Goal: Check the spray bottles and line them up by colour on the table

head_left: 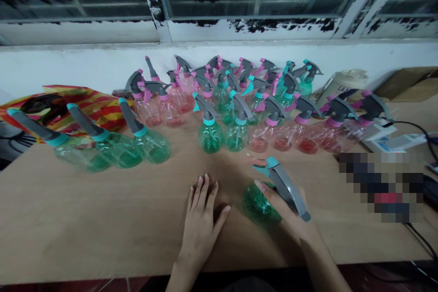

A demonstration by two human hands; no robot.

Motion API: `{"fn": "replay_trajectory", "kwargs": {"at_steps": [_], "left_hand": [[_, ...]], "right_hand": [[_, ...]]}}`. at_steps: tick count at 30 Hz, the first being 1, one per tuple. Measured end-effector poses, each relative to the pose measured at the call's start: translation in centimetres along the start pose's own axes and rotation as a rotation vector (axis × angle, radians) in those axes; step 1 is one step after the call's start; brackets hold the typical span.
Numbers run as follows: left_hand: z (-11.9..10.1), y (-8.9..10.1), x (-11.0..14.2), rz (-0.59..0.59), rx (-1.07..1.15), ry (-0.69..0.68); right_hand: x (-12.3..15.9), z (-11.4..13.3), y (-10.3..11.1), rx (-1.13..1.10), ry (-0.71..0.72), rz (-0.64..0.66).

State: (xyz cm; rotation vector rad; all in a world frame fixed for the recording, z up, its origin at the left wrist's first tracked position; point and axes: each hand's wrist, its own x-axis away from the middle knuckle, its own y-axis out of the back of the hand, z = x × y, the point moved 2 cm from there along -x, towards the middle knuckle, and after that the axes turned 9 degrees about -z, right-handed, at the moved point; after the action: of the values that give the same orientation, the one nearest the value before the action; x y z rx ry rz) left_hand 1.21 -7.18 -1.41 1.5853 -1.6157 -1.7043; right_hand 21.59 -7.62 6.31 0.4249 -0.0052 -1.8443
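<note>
My right hand is wrapped round a green spray bottle with a grey and teal trigger head, close to the front of the table. Flat on the wood to its left lies my left hand, fingers stretched out and holding nothing. Just beyond my hands stand two green spray bottles, side by side. A row of pink spray bottles continues to their right. Three more green spray bottles stand at the left, their grey heads leaning left in view.
Several pink and green spray bottles crowd the back by the white wall. A red and yellow striped bag lies at the left rear. At right are a white cup, a brown cardboard piece, cables and a blurred patch.
</note>
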Motion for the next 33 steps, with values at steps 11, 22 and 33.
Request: {"fn": "replay_trajectory", "kwargs": {"at_steps": [11,22,33], "left_hand": [[0.0,0.0,0.1,0.011,-0.007,-0.002],[-0.1,0.1,0.0,0.011,-0.021,-0.006],[0.0,0.0,0.1,0.012,-0.008,-0.001]], "right_hand": [[-0.7,0.1,-1.4,0.033,0.057,-0.191],[-0.5,0.5,-0.3,0.086,0.078,-0.104],[-0.5,1.3,-1.0,0.019,0.063,0.008]]}}
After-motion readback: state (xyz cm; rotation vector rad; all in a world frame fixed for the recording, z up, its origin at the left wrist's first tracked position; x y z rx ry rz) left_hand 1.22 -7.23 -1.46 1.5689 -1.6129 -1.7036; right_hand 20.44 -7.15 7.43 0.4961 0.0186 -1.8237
